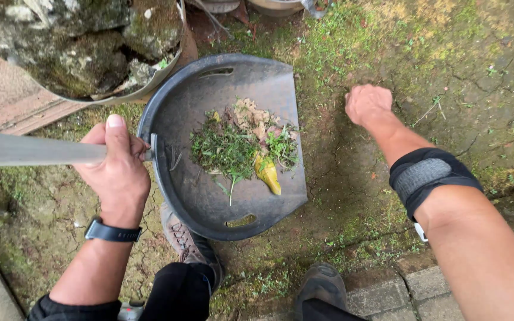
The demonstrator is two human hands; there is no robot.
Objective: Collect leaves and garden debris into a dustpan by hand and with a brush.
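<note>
At the far left, your left hand (117, 169) is wrapped tight round a flat metal tool (37, 150), thumb pressed along its top. The tool's long axis runs level across the view, its outer end off the left edge and its near end pointing right at the rim of the dustpan (176, 107). Whether that end touches the rim or only overlaps it I cannot tell. A dark watch (112, 232) sits on that wrist.

The dustpan lies flat on the mossy ground (352, 202), its curved back toward the tool and its straight lip facing right. Green clippings (227, 148) and a yellow leaf (268, 172) sit heaped at its middle. A shoe (188, 241) rests just below its lower rim.

To the right, your right hand (367, 104) is closed into a fist pressed on the ground near the lip; what it holds, if anything, is hidden. A black brace (426, 175) wraps that forearm.

The risk, as I judge it: the tool could nudge the rim, tip the light pan and scatter the clippings. The shoe could do likewise.
</note>
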